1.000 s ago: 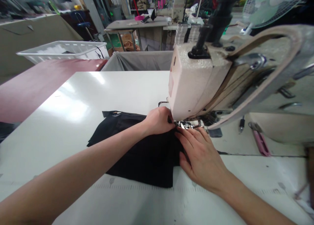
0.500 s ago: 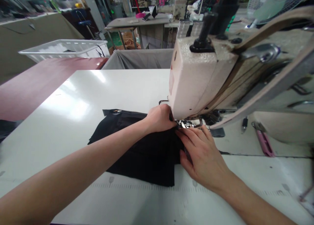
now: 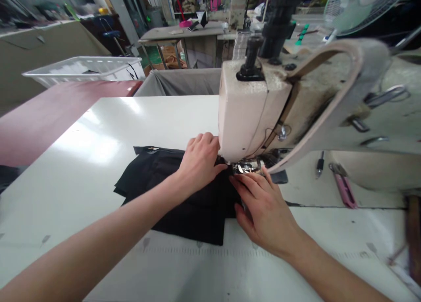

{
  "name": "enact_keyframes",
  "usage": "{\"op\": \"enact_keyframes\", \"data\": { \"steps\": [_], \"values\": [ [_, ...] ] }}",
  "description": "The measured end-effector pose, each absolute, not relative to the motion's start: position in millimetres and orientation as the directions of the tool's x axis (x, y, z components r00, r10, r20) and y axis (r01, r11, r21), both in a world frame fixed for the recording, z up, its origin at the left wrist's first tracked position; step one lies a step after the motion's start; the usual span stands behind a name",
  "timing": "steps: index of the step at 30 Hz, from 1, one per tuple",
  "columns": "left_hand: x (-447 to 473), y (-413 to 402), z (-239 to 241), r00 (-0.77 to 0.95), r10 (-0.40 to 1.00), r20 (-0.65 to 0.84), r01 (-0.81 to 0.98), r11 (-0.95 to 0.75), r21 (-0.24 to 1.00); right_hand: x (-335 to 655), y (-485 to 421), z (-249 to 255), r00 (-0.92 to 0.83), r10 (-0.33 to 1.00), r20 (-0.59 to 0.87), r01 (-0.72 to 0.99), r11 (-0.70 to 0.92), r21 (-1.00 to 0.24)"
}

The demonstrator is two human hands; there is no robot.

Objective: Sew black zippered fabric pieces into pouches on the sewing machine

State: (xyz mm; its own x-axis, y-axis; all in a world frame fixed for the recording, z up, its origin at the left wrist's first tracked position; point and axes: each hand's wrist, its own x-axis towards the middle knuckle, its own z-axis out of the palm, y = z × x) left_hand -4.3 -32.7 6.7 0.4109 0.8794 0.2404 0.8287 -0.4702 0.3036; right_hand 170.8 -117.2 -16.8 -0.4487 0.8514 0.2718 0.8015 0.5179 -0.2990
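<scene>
1. Nearest, a printed ruler scale runs across the front of a glossy white table.
2. Just beyond it lies a black cloth, spread on the table left of centre, its layered right part reaching the sewing machine. It looks light, soft and floppy, so it would probably crease or shift if pushed from one edge; flat fingertips close to the machine's foot seem the best hold, with the loose left part simply resting on the smooth table.
3. The right hand rests at the cloth's right side, fingers nearly flat and side by side, thumb spread apart from them.
4. The left hand arches over the cloth's upper part, fingers bent, thumb pointing towards the metal foot. Its fingertips are hidden, so I cannot tell whether they pinch any fabric.
5. Above the foot stands the pale sewing machine, its head very near the left hand. To its right lie a dark pen-like tool and pink-handled snips.
6. Farther off, at left, sits a white plastic basket; behind it, centre, is a grey table, and at upper right a pale green fan.
</scene>
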Motion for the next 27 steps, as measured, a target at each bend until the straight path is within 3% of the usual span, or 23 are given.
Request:
{"op": "enact_keyframes", "data": {
  "steps": [2,4,10,16,18,20,24,27],
  "values": [
    [-11.6,-61.0,2.6,0.456,0.839,0.298,0.785,-0.537,0.309,171.9,-116.5,-18.4,-0.459,0.843,0.280,0.779,0.533,-0.329],
    [-20.1,-82.2,-3.1,0.619,0.751,0.228,0.643,-0.652,0.402,173.1,-115.8,-18.2,-0.463,0.828,0.316,0.748,0.556,-0.362],
    [-32.6,-87.0,-6.6,0.696,0.713,0.077,0.589,-0.630,0.507,183.5,-125.6,2.2,-0.233,0.889,0.394,0.764,0.418,-0.491],
    [-31.0,-95.2,-8.7,0.624,0.754,0.205,0.465,-0.569,0.679,196.0,-151.6,10.4,-0.108,0.979,0.174,0.727,0.197,-0.658],
    [-32.1,-97.2,-6.6,0.580,0.794,0.182,0.462,-0.504,0.730,196.6,-156.9,6.5,-0.079,0.989,0.123,0.727,0.142,-0.672],
    [-33.2,-95.0,-2.5,0.432,0.896,0.103,0.509,-0.337,0.792,195.7,-158.8,3.5,-0.056,0.995,0.085,0.719,0.099,-0.687],
    [-31.4,-84.2,2.9,0.165,0.981,-0.105,0.481,0.012,0.877,187.7,-155.6,5.6,-0.058,0.995,0.080,0.723,0.097,-0.684],
    [-23.7,-82.6,1.3,0.131,0.989,-0.064,0.548,-0.018,0.836,174.1,-154.6,9.0,-0.126,0.974,0.189,0.756,0.218,-0.617]
  ]
}}
